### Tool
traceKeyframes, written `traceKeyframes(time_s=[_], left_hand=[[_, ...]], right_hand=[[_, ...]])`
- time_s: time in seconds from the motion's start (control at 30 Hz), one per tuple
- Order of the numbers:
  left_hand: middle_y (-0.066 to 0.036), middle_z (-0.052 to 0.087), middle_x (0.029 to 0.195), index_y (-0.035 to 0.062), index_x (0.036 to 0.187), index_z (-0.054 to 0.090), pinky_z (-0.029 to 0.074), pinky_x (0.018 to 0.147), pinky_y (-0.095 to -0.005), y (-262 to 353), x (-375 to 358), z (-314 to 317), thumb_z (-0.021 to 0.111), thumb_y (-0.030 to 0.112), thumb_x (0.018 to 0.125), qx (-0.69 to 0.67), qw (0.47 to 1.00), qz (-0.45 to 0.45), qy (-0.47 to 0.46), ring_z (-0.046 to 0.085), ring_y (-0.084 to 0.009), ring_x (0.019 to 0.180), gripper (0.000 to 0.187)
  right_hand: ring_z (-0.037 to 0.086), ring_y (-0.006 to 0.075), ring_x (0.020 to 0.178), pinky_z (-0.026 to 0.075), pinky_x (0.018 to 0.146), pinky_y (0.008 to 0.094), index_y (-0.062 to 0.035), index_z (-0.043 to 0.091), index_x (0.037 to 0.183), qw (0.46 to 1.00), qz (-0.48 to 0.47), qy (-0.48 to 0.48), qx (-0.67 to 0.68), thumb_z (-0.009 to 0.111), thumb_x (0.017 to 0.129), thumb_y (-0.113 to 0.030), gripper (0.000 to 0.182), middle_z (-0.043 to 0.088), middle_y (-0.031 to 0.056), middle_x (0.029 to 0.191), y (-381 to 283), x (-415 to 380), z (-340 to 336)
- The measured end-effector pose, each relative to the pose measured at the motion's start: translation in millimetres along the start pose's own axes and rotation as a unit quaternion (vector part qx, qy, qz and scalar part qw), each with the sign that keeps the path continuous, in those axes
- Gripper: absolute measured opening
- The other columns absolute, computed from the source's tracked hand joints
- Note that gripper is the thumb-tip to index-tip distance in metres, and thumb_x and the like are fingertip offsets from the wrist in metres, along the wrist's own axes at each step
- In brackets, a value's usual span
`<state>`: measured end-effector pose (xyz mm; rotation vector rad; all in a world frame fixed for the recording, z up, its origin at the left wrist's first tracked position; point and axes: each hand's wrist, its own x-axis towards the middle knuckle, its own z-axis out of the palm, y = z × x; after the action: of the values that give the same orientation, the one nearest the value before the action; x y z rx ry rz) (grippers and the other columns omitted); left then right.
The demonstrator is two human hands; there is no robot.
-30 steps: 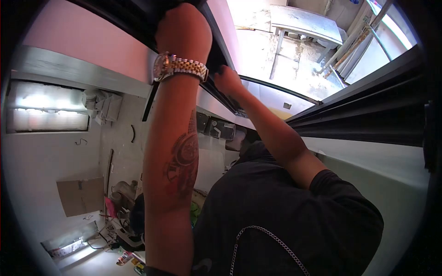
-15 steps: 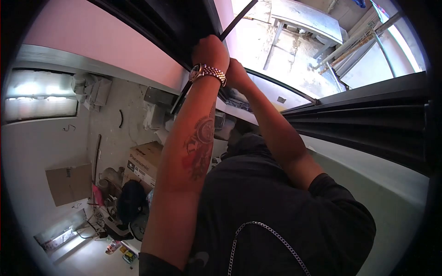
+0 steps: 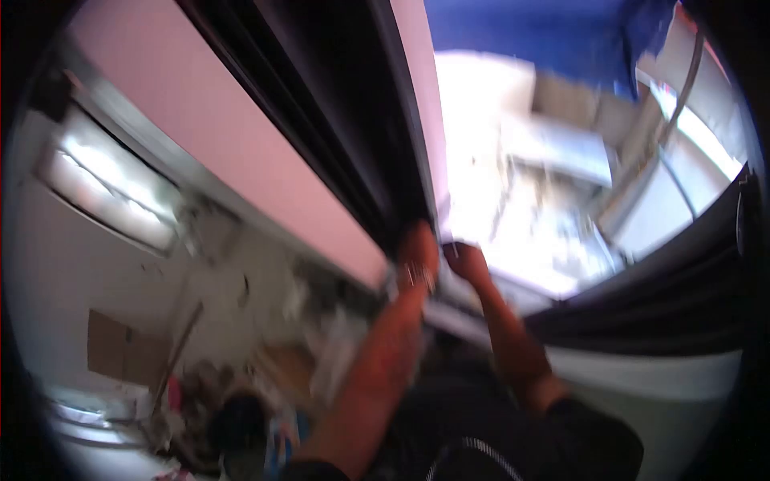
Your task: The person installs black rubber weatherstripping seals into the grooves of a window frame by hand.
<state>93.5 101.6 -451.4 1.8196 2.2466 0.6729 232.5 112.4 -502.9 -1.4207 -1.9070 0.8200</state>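
My left hand (image 3: 419, 244), with a metal watch (image 3: 416, 276) on its wrist, is up against the black window frame (image 3: 353, 96). Its fingers are smeared by motion and partly hidden. Just to its right, apart from it, my right hand (image 3: 465, 260) looks curled at the lower edge of the bright opening. Something small and dark shows at its fingers, too blurred to name.
Pink wall (image 3: 233, 152) borders the frame on the left. Through the opening show a blue cloth (image 3: 553, 36) and a table (image 3: 561, 152) outside. Another black frame section (image 3: 642, 313) runs along the right. Cardboard (image 3: 124, 345) and clutter are below left.
The view has swung upward, so both hands sit lower in it and the blue cloth shows more. My hands have come apart. The thin dark rod by them no longer shows clearly.
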Motion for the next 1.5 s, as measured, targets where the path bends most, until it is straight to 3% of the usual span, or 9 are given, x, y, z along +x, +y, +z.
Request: traceKeyframes(time_s=[0.4,0.63,0.67,0.83,1.0,1.07,1.17,1.27,1.5], left_hand=[[-0.025,0.072,0.088,0.0021,0.086,0.071,0.058,0.075,-0.0538,-7.5,-4.1,22.9,0.057,0.016,0.092,0.024,1.000,-0.015,-0.007,0.071,-0.0446,0.088,0.021],[-0.026,0.071,0.098,-0.0011,0.110,0.062,0.060,0.073,-0.0527,-6.3,4.3,10.7,0.054,0.017,0.095,0.044,0.999,0.028,0.005,0.072,-0.0441,0.088,0.024],[-0.026,0.070,0.100,-0.0017,0.112,0.061,0.060,0.074,-0.0529,-0.6,7.4,2.4,0.054,0.017,0.096,0.051,0.998,0.029,0.018,0.072,-0.0445,0.089,0.026],[-0.028,0.068,0.109,-0.0047,0.121,0.057,0.060,0.077,-0.0537,42.9,8.6,-67.8,0.054,0.017,0.096,0.078,0.988,0.050,0.120,0.070,-0.0468,0.092,0.033],[-0.026,0.064,0.128,-0.0001,0.141,0.048,0.059,0.086,-0.0525,85.1,22.5,-145.7,0.058,0.021,0.095,0.125,0.961,0.071,0.235,0.063,-0.0482,0.116,0.051],[-0.022,0.069,0.071,0.0010,0.117,0.058,0.058,0.055,-0.0519,120.3,11.7,-212.3,0.058,0.013,0.092,0.048,0.967,0.094,0.230,0.070,-0.0422,0.065,0.028],[-0.016,0.065,0.062,-0.0007,0.125,0.050,0.053,0.045,-0.0497,144.5,29.3,-255.1,0.056,0.012,0.095,0.010,0.895,0.225,0.384,0.066,-0.0365,0.052,0.033],[-0.025,0.067,0.082,-0.0072,0.142,0.045,0.052,0.054,-0.0476,175.8,69.8,-308.6,0.047,0.003,0.097,-0.054,0.834,0.291,0.466,0.064,-0.0364,0.060,0.046],[-0.027,0.067,0.093,-0.0009,0.133,0.052,0.052,0.061,-0.0476,252.1,76.0,-496.6,0.050,0.006,0.098,-0.364,0.687,0.328,0.537,0.064,-0.0359,0.069,0.036]], right_hand=[[0.074,0.0326,0.090,0.058,0.084,0.0396,-0.0118,0.080,0.099,0.998,-0.002,0.034,0.059,0.069,0.085,-0.026,0.023,0.076,0.0145,0.097,32.7,15.3,5.8],[0.076,0.0255,0.087,0.059,0.084,0.0383,-0.0113,0.081,0.097,0.989,0.098,-0.056,0.094,0.064,0.086,-0.024,0.024,0.078,0.0093,0.095,43.5,40.9,17.2],[0.076,0.0220,0.071,0.062,0.075,0.0366,-0.0108,0.082,0.097,0.991,-0.125,-0.007,-0.050,0.063,0.088,-0.019,0.022,0.079,0.0074,0.090,110.7,70.9,60.9],[0.063,0.0253,0.092,0.049,0.085,0.0411,-0.0089,0.075,0.086,0.955,-0.243,0.040,-0.168,0.068,0.088,-0.027,0.019,0.070,0.0076,0.093,146.6,78.3,95.2],[0.069,0.0252,0.095,0.057,0.083,0.0382,-0.0086,0.078,0.094,0.954,-0.180,0.000,-0.238,0.072,0.077,-0.017,0.020,0.075,0.0088,0.095,122.9,75.5,75.0],[0.069,0.0255,0.091,0.058,0.080,0.0388,-0.0080,0.078,0.094,0.952,-0.194,-0.006,-0.236,0.072,0.079,-0.016,0.018,0.075,0.0095,0.092,114.3,74.3,70.8],[0.070,0.0258,0.085,0.060,0.076,0.0396,-0.0070,0.077,0.094,0.961,-0.197,-0.025,-0.193,0.072,0.081,-0.015,0.016,0.074,0.0106,0.088,121.6,69.8,68.2],[0.067,0.0221,0.057,0.058,0.043,0.0361,-0.0006,0.071,0.105,0.989,0.030,-0.140,0.038,0.063,0.094,-0.010,0.017,0.069,0.0137,0.077,90.1,67.4,34.4],[0.068,0.0251,0.067,0.059,0.051,0.0396,-0.0040,0.072,0.114,0.960,0.187,-0.185,0.101,0.062,0.097,-0.018,0.024,0.071,0.0146,0.089,134.2,112.3,26.8]])
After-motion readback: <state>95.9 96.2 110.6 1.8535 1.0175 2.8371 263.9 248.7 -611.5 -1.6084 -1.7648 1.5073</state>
